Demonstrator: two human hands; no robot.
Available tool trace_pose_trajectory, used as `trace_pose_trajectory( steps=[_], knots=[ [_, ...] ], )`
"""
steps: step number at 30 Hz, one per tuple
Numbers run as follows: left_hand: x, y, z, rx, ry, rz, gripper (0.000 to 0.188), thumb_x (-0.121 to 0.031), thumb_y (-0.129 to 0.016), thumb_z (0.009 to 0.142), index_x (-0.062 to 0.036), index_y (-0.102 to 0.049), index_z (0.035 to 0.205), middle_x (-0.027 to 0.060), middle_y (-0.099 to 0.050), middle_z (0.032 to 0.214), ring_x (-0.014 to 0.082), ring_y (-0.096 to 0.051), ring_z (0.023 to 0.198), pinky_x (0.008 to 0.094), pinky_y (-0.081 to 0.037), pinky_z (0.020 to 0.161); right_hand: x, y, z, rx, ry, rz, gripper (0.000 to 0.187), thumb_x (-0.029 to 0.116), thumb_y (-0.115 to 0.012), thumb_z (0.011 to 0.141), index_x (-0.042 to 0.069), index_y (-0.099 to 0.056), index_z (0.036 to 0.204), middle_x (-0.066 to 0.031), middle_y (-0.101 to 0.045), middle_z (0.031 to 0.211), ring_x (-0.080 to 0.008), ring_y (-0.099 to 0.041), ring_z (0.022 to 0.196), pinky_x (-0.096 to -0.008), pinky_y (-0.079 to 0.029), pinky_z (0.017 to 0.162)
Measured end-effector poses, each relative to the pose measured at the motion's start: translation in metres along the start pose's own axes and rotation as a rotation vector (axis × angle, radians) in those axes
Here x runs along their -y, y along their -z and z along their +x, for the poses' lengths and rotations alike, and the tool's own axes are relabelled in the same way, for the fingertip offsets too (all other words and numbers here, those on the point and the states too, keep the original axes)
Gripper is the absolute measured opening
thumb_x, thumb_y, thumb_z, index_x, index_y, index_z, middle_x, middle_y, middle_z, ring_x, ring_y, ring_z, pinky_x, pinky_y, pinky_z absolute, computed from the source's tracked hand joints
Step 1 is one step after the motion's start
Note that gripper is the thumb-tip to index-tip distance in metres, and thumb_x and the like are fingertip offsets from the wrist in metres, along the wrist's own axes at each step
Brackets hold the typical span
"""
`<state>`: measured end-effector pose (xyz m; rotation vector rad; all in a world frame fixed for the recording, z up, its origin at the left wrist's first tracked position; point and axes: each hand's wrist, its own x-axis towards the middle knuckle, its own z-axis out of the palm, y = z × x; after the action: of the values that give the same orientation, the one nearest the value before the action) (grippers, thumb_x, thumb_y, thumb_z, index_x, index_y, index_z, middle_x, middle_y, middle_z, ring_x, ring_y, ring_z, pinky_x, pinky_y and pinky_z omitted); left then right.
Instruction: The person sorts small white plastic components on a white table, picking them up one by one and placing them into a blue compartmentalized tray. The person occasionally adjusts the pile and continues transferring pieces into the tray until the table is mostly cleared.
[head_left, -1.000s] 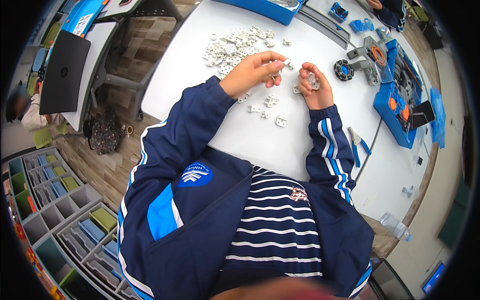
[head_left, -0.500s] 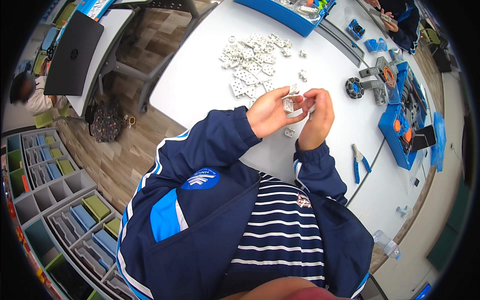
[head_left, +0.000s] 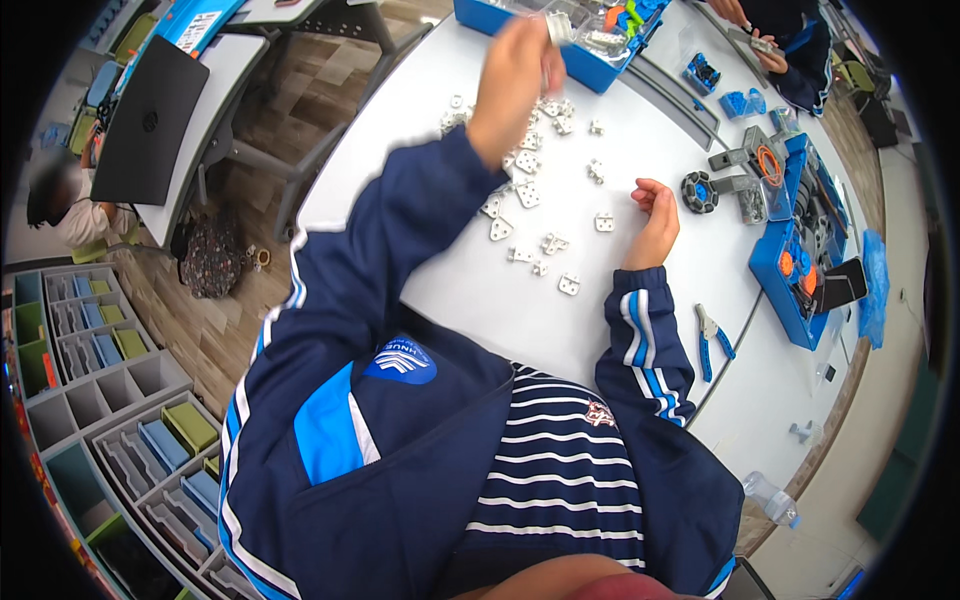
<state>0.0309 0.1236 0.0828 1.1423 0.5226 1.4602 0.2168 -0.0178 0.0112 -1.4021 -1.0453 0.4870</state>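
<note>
My left hand [head_left: 510, 95], slightly blurred, reaches over the far part of the table beside a blue bin [head_left: 596, 70]. Its closed fingers hold white plastic connector pieces [head_left: 559, 28], whose number I cannot make out. Below that arm lies a pile of white perforated connectors [head_left: 527, 192], partly covered by the hand and sleeve. My right hand [head_left: 655, 225] hovers over the table with loosely curled fingers and nothing visible in them. Just left of it is a small white plate with holes [head_left: 604, 222]. More connectors [head_left: 554, 243] are scattered nearer to me.
Right of my hand are a black wheel [head_left: 699, 192], blue-handled pliers [head_left: 712, 342] and a blue toolbox [head_left: 785, 290] of parts. A bottle [head_left: 770, 498] lies at lower right. Another person's hands [head_left: 770, 55] work at the far right. A laptop [head_left: 150, 120] stands at left.
My hands have parted. The left has moved up and away toward the blue bin with white pieces in it. The right has drawn slightly right, and several connectors now show on the table.
</note>
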Motion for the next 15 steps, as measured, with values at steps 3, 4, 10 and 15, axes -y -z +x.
trace_pose_trajectory(
  steps=[3,4,10,15],
  knots=[
    [0.031,0.004,0.114,-0.100,-0.017,-0.045,0.029,-0.030,-0.043,0.111,-0.0103,-0.052,0.092,-0.0030,-0.038,0.065,0.0092,-0.041,0.054,0.0235,-0.035,0.049,-0.018,0.000,0.004,0.031,-0.109,0.037,0.035,0.026,-0.046,0.108,0.001,-0.068,0.098,-0.0012,-0.061,0.083,-0.0098,-0.053,0.081,-0.0264,-0.041,0.078],
    [0.053,0.002,0.137,-0.198,0.038,-0.128,0.030,-0.028,-0.042,0.111,-0.0086,-0.053,0.091,-0.0016,-0.040,0.064,0.0106,-0.043,0.054,0.0256,-0.037,0.049,-0.021,0.000,0.004,0.070,-0.110,0.025,0.033,0.026,-0.048,0.107,0.001,-0.068,0.099,-0.0001,-0.060,0.081,-0.0086,-0.052,0.080,-0.0256,-0.041,0.076],
    [0.127,0.032,0.183,-0.088,-0.043,0.299,0.031,-0.027,-0.040,0.110,-0.0044,-0.059,0.101,0.0067,-0.064,0.083,0.0157,-0.063,0.068,0.0282,-0.049,0.057,-0.020,0.001,0.001,0.097,-0.121,-0.009,0.026,0.024,-0.056,0.104,0.003,-0.069,0.096,-0.0004,-0.061,0.080,-0.0080,-0.053,0.075,-0.0240,-0.042,0.071],
    [0.110,0.055,0.196,-0.058,-0.002,0.250,0.035,-0.032,-0.046,0.107,-0.0027,-0.065,0.106,0.0083,-0.068,0.089,0.0173,-0.067,0.074,0.0303,-0.054,0.065,-0.019,-0.003,0.001,0.160,-0.069,-0.058,0.026,0.023,-0.056,0.104,0.002,-0.069,0.095,0.0004,-0.060,0.078,-0.0064,-0.053,0.074,-0.0226,-0.042,0.071]
  ],
)
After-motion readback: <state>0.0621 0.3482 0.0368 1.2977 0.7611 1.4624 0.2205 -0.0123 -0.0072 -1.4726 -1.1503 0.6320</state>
